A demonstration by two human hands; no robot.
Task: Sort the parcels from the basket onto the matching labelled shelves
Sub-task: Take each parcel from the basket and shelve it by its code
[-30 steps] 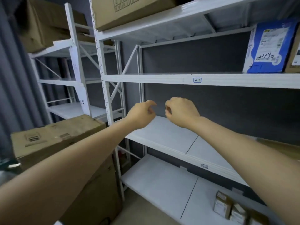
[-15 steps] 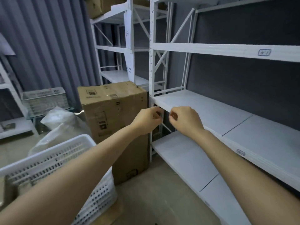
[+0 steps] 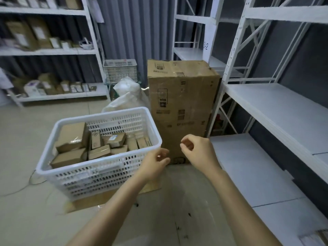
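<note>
Parcels, small brown boxes, lie in the one white basket on the floor, near left. I count about ten, some half hidden. My left hand hovers beside its right rim and my right hand is near it, both loosely curled and holding nothing. I judge I'm between parcels. Next I reach in, grip one and read its label for the shelves on the right.

The parcels lay in the basket on the floor. Behind it stood a bag, and a carton to the right of the bag. The shelves stood right of the carton.
</note>
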